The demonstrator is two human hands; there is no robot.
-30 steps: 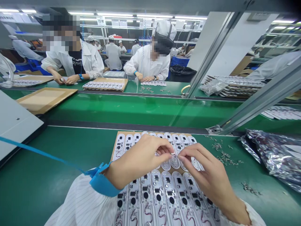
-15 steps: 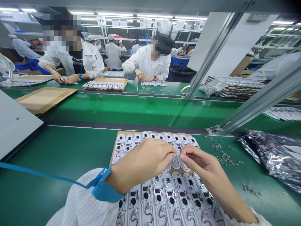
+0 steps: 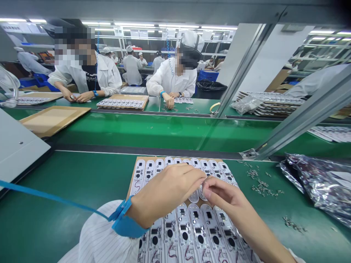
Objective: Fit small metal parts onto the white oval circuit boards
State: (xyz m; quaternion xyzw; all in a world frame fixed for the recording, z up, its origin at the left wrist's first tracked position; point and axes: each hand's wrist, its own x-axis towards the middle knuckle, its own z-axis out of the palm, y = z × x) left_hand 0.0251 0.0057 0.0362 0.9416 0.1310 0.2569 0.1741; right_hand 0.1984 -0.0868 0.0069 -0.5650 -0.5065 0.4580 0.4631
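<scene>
White oval circuit boards with black parts and thin dark red wires lie in two rows on a cardboard sheet. Over the far row, my left hand, with a blue strap at its wrist, has its fingers pinched together; what they hold is hidden. My right hand meets it from the right, thumb and fingertips closed near a tiny metallic bit too small to name. The fingertips of both hands touch or nearly touch. Small metal pieces lie scattered on the green table right of the boards.
A silvery plastic bag lies at the right, near a smaller pile of metal pieces. A slanted metal post rises at the right. A grey-white panel stands left. Across the green belt, two people work at boards.
My right hand has moved slightly left, closer to my left fingertips. The view has tilted up a little. Across the belt, a person's hand has lowered to the small pieces.
</scene>
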